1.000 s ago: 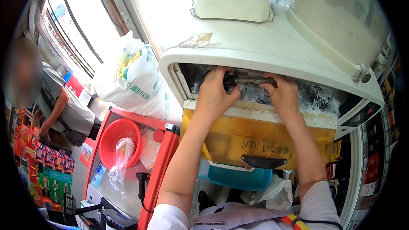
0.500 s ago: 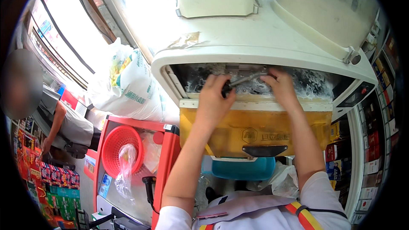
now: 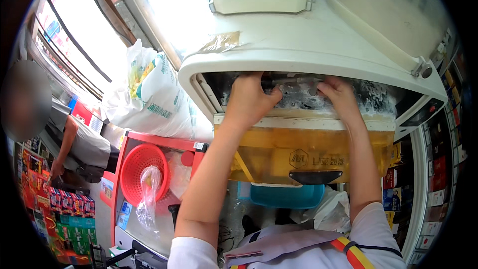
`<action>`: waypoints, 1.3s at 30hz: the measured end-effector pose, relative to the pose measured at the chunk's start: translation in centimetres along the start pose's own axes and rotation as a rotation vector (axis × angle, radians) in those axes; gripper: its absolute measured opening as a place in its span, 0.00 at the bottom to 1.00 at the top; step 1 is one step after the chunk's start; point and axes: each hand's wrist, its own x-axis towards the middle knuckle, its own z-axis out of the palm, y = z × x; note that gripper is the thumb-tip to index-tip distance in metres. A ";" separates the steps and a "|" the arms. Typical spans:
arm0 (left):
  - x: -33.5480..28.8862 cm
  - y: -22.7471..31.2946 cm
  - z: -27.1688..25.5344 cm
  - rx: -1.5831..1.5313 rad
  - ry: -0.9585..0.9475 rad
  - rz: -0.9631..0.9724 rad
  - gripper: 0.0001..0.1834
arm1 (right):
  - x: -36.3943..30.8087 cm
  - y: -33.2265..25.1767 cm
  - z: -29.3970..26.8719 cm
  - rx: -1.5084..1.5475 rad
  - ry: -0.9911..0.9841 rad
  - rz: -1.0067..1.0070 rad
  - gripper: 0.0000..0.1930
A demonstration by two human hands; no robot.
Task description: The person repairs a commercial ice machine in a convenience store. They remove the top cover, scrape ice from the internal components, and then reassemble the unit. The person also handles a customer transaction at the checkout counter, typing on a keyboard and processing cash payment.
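Note:
Both hands reach into the opening of a white machine (image 3: 298, 59), whose inside is dark and coated with white powder. My left hand (image 3: 250, 98) is curled at the left part of the opening, fingertips partly hidden under the upper edge. It appears closed on the dark end of a metal bar (image 3: 294, 79), which runs rightward across the opening. My right hand (image 3: 341, 94) is at the bar's other end, thumb and fingers pinched together; what lies between them is unclear. Below the opening, an amber see-through flap (image 3: 269, 154) with a black handle (image 3: 315, 177) hangs between my forearms.
Left of me is a red-framed stand (image 3: 164, 140) holding a red plastic basket (image 3: 130, 169) and a clear bag. A stuffed white plastic bag (image 3: 164, 109) sits behind it. Under the flap is a blue tub (image 3: 286, 197). Another person (image 3: 87, 144) stands far left; shelved boxes line the right.
My left hand has moved up and deeper into the opening, and the bar now lies flatter and higher. The right hand stays near its far end. The view has shifted slightly.

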 end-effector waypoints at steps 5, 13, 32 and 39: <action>-0.9 0.0 1.4 0.053 0.167 -0.002 0.19 | 0.6 -0.2 -0.4 -0.061 -0.041 0.030 0.09; -4.3 0.1 2.2 -0.103 0.110 -0.014 0.17 | 1.0 1.0 -0.4 0.117 0.036 -0.048 0.08; 0.9 0.5 0.1 0.050 -0.059 0.063 0.20 | 0.1 0.1 0.4 -0.008 0.051 -0.039 0.07; 0.2 0.2 1.2 0.088 0.046 0.088 0.22 | 0.2 0.7 0.6 -0.153 0.118 -0.133 0.08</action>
